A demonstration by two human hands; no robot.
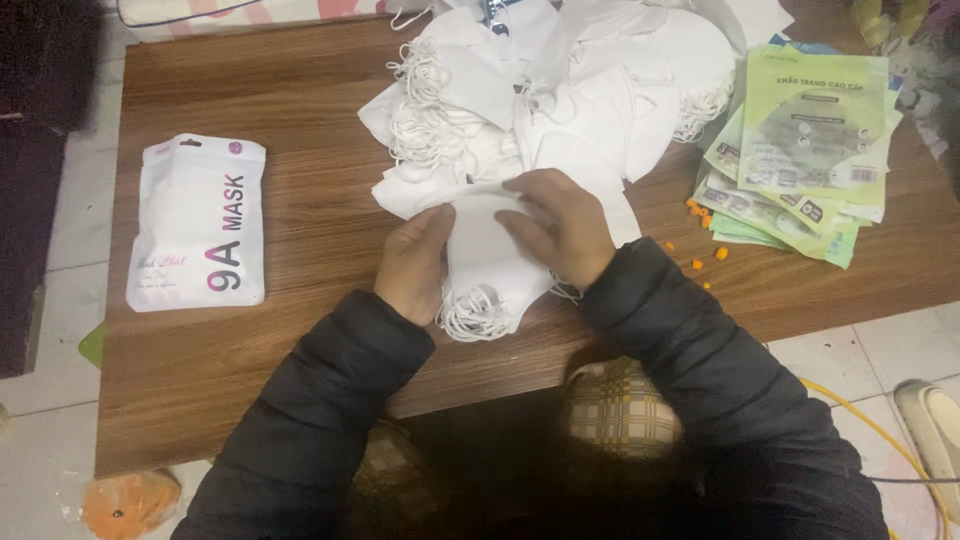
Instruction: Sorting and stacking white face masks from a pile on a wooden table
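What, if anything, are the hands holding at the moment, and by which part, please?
Both hands, left hand and right hand, hold a small stack of white face masks by its two opposite side edges, above the wooden table.

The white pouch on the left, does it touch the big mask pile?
Apart. The head view shows bare wooden table between the white pouch and the mask pile.

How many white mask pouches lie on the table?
1: the white pouch lies flat at the table's left side, apart from both hands. Others may be hidden under the mask pile.
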